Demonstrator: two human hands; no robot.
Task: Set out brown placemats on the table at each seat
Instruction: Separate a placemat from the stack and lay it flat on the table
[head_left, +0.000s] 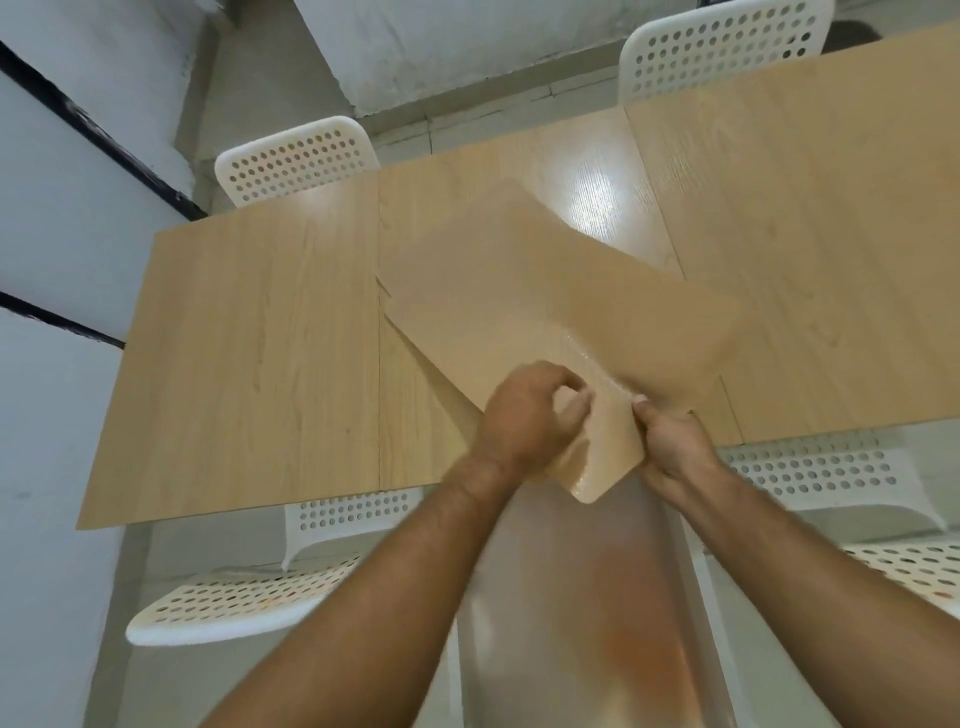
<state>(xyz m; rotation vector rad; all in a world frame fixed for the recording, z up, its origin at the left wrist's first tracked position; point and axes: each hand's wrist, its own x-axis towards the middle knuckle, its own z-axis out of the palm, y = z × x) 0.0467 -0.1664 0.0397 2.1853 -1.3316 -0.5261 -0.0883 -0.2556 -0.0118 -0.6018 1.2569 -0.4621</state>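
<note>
A stack of thin, light brown placemats (545, 301) lies askew over the middle of the wooden table (249, 353), its near corner hanging past the front edge. My left hand (530, 415) pinches the top mat near that corner, thumb and fingers closed on it. My right hand (670, 441) grips the right side of the same corner from below. How many mats are in the stack cannot be told; a lower edge shows at the left.
White perforated chairs stand around the table: two at the far side (298, 158) (722, 47), two at the near side (244, 597) (831, 467). A grey wall with dark strips (78, 208) runs along the left. A translucent sheet or mat (582, 597) hangs blurred below my hands.
</note>
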